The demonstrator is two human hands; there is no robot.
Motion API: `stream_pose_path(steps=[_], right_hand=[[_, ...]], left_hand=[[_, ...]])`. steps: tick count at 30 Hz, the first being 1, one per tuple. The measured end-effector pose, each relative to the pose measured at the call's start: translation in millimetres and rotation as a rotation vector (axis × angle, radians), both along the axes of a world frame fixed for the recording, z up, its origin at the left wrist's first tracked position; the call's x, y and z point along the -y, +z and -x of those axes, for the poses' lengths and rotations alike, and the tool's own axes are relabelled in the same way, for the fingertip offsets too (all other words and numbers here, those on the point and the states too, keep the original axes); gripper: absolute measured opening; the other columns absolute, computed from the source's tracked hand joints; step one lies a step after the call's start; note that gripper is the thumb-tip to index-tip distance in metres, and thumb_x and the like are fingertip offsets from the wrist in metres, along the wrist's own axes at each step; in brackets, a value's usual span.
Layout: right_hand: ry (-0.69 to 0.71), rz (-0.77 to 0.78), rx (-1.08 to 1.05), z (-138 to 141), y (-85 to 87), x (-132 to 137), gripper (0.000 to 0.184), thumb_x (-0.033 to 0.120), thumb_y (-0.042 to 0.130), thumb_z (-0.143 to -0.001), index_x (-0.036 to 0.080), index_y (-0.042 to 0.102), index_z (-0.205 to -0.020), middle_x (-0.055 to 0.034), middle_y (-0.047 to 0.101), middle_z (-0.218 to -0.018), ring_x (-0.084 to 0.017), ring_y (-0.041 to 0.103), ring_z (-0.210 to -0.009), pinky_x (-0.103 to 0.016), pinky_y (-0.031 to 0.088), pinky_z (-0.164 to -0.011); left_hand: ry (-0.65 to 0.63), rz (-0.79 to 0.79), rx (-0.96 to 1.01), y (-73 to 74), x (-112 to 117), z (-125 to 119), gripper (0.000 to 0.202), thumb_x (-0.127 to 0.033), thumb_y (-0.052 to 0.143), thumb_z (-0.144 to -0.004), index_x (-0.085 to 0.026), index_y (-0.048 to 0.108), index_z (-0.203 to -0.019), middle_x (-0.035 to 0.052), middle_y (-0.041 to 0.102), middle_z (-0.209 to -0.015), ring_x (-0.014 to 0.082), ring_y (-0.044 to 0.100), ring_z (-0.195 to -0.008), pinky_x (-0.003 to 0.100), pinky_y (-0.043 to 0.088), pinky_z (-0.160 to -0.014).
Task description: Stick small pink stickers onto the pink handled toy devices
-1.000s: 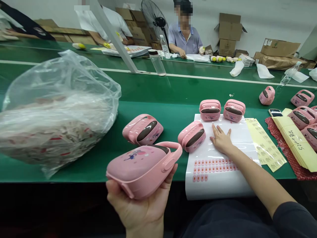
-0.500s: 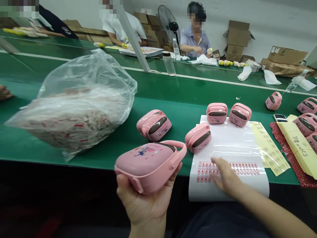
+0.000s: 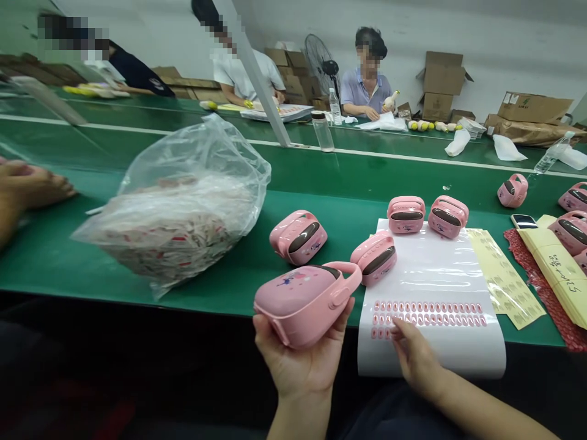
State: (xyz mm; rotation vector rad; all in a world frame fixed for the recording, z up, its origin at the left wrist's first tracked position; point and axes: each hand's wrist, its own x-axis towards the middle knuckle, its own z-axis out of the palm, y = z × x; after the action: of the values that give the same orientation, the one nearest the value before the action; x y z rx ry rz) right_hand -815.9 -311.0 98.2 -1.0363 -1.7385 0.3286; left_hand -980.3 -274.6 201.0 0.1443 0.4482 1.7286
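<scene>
My left hand (image 3: 300,360) grips a pink handled toy case (image 3: 305,300) from below, holding it just in front of the green belt's near edge. My right hand (image 3: 415,354) rests on a white sticker sheet (image 3: 435,269), with its fingertips pinched at the small pink stickers (image 3: 389,321) at the left end of the rows. Three more pink cases stand around the sheet: one (image 3: 375,257) at its left edge and two (image 3: 406,214) (image 3: 447,216) at its far end. Another pink case (image 3: 299,236) lies further left on the belt.
A clear plastic bag (image 3: 183,208) full of small packets lies on the green belt (image 3: 348,183) to the left. Another person's hand (image 3: 27,186) rests at far left. Yellow sticker sheets (image 3: 504,278) and more pink cases (image 3: 568,229) lie right. People work across a second belt, near cartons.
My right hand slid from the sheet's far end, back to the sticker rows near me, and now pinches at the leftmost stickers. The view swung left, showing another person's hand.
</scene>
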Motion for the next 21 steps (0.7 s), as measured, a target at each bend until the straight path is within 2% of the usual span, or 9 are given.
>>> stream_pose_path(steps=[4, 6, 8, 10, 14, 21], right_hand=[[-0.015, 0.279, -0.615, 7, 67.6, -9, 0.046, 0.019, 0.062, -0.080, 0.026, 0.044, -0.121, -0.0003, 0.063, -0.082, -0.013, 0.066, -0.065, -0.027, 0.059, -0.063], [0.029, 0.300, -0.845, 13, 100.4, -15, 0.046, 0.023, 0.069, -0.075, 0.027, 0.046, -0.115, 0.0022, 0.063, -0.079, -0.012, 0.065, -0.064, -0.027, 0.060, -0.063], [0.083, 0.301, -0.971, 22, 121.2, -21, 0.046, 0.025, 0.073, -0.070, 0.026, 0.049, -0.109, 0.0033, 0.063, -0.077, -0.011, 0.064, -0.062, -0.025, 0.060, -0.061], [0.120, 0.316, -1.037, 32, 128.4, -24, 0.045, 0.024, 0.076, -0.067, 0.025, 0.050, -0.104, 0.0036, 0.063, -0.075, -0.011, 0.064, -0.060, -0.024, 0.060, -0.059], [0.133, 0.367, -1.134, 46, 121.4, -26, 0.046, 0.020, 0.076, -0.065, 0.024, 0.049, -0.102, 0.0055, 0.062, -0.073, -0.009, 0.065, -0.059, -0.020, 0.059, -0.060], [0.085, 0.384, -1.165, 50, 114.3, -25, 0.042, 0.020, 0.072, -0.069, 0.024, 0.046, -0.102, 0.0059, 0.060, -0.073, -0.009, 0.065, -0.059, -0.022, 0.060, -0.061]], left_hand=[[-0.113, -0.067, 0.085, -12.0, 10, -13, 0.065, -0.049, 0.064, -0.071, -0.027, 0.045, -0.130, 0.0104, 0.067, -0.116, 0.0308, 0.065, -0.099, 0.043, 0.056, -0.076], [-0.158, -0.114, 0.133, -16.7, 16, -23, 0.065, -0.050, 0.062, -0.074, -0.026, 0.044, -0.131, 0.0113, 0.065, -0.119, 0.0303, 0.063, -0.104, 0.042, 0.054, -0.082], [-0.200, -0.159, 0.199, -20.1, 22, -32, 0.058, -0.049, 0.057, -0.078, -0.024, 0.048, -0.129, 0.0111, 0.068, -0.114, 0.0289, 0.063, -0.103, 0.041, 0.052, -0.086], [-0.240, -0.179, 0.246, -22.4, 25, -37, 0.050, -0.046, 0.052, -0.081, -0.019, 0.055, -0.123, 0.0124, 0.070, -0.109, 0.0270, 0.065, -0.101, 0.038, 0.051, -0.089], [-0.274, -0.178, 0.285, -26.6, 27, -41, 0.050, -0.047, 0.048, -0.084, -0.010, 0.060, -0.115, 0.0182, 0.069, -0.109, 0.0250, 0.066, -0.100, 0.031, 0.051, -0.089], [-0.354, -0.272, 0.355, -30.5, 25, -43, 0.052, -0.051, 0.040, -0.086, -0.015, 0.062, -0.116, 0.0151, 0.070, -0.107, 0.0240, 0.064, -0.103, 0.032, 0.049, -0.091]])
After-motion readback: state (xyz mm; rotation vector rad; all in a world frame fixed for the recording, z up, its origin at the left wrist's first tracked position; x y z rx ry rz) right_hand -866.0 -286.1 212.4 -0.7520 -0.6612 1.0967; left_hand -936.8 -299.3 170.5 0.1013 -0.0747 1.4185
